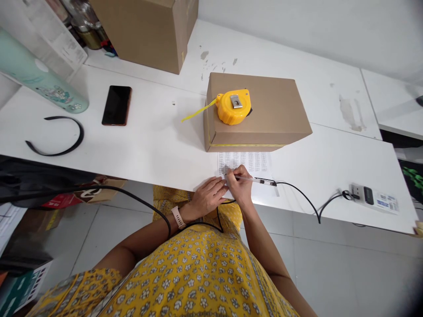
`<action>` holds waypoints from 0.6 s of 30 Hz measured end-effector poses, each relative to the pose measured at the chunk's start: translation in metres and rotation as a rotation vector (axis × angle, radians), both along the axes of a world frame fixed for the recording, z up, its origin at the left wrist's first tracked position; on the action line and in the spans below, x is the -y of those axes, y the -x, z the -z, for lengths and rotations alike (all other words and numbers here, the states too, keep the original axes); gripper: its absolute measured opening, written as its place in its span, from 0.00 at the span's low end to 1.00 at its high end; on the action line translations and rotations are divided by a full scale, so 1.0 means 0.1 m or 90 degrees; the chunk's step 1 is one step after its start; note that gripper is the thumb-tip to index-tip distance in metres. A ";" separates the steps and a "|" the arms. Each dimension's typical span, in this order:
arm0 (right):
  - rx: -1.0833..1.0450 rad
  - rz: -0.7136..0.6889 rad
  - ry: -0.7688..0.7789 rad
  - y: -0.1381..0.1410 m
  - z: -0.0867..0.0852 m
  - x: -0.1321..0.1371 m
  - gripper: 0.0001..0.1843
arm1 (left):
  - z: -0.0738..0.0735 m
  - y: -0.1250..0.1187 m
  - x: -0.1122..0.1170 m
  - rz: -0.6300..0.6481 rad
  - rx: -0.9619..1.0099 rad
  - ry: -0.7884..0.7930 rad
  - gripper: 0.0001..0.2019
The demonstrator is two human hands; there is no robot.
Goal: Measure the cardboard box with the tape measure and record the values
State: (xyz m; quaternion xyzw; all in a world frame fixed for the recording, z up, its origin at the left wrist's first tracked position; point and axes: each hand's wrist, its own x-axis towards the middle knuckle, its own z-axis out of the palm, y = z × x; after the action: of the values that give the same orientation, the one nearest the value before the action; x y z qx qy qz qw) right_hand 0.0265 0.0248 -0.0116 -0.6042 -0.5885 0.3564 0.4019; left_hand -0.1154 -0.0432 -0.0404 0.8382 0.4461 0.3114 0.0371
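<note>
Head view: the printed sheet [258, 164] lies on the white table [148, 152], at its near edge, its far end meeting the foot of the cardboard box [267, 108]; whether it runs underneath I cannot tell. Over its left part, the right hand [240, 186] pinches a clear-barrelled pen [256, 179], tip at the printed rows, though contact is too fine to make out. The left hand [209, 195] lies flat by the sheet's lower left corner, fingers extended together and gripping nothing; whether they press the paper I cannot tell. For neat writing, I would pin that corner firmly, rest the writing hand's edge down and keep the black cable [300, 192] from dragging at the wrist. On the box sits a yellow tape measure [232, 108], best left undisturbed.
</note>
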 end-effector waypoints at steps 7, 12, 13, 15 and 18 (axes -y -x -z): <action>0.005 0.002 -0.006 0.00 0.02 0.00 0.18 | 0.02 0.00 0.00 0.002 -0.008 0.019 0.15; -0.004 -0.006 0.003 0.00 0.02 0.00 0.19 | 0.01 0.00 0.00 -0.002 -0.011 0.009 0.15; -0.009 -0.007 0.005 0.00 0.02 0.00 0.19 | 0.00 0.00 0.00 -0.004 -0.011 0.003 0.15; -0.019 -0.005 0.008 0.00 0.01 0.00 0.18 | 0.00 0.00 0.00 -0.006 -0.011 -0.014 0.15; -0.023 0.006 0.009 0.01 0.00 0.00 0.19 | -0.01 0.00 0.00 -0.008 -0.009 -0.029 0.15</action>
State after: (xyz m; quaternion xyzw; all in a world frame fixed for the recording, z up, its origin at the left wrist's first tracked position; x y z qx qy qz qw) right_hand 0.0259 0.0250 -0.0111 -0.6034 -0.5755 0.3696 0.4100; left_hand -0.1152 -0.0430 -0.0397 0.8382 0.4446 0.3156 0.0126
